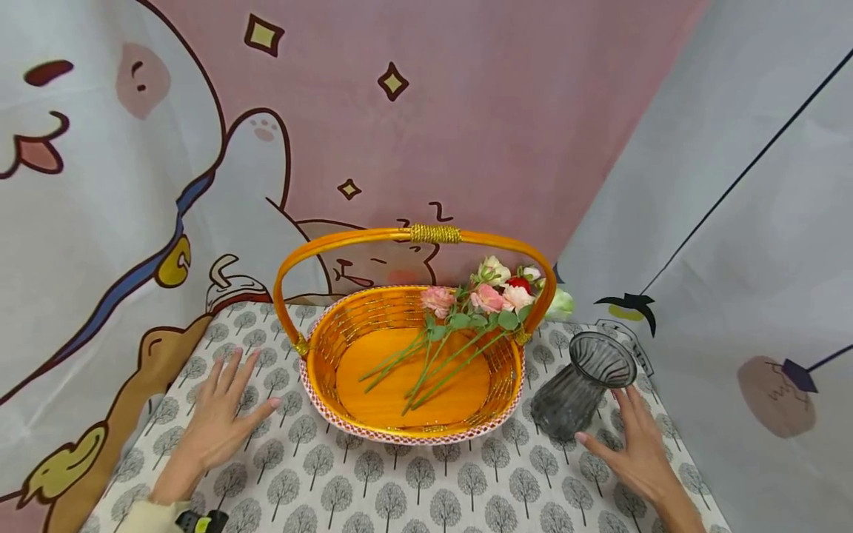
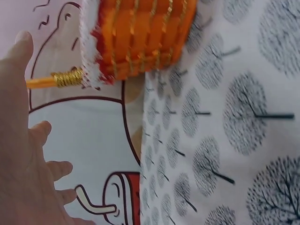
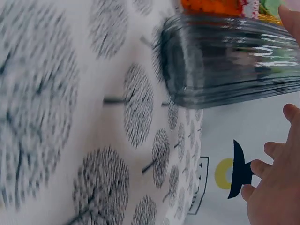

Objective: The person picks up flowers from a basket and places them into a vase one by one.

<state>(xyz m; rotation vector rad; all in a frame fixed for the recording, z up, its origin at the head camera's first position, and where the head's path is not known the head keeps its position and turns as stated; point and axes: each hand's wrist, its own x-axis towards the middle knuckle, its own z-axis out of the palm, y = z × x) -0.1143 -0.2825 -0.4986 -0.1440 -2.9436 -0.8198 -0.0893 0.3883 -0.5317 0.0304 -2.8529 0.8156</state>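
Note:
An orange woven basket with a tall arched handle stands in the middle of the table. Several artificial flowers lie in it, their pink and white heads against the right rim and green stems across the bottom. To its right is a grey ribbed glass vase, upright on the cloth. My right hand is beside the vase with fingers spread; whether a fingertip touches the glass I cannot tell. Left of the basket my left hand hovers with its fingers extended, holding nothing. In the left wrist view the basket appears apart from that hand.
A white cloth printed with grey trees covers the table. Behind it hangs a pink cartoon curtain, and a pale curtain runs along the right side. A watch is on the left wrist.

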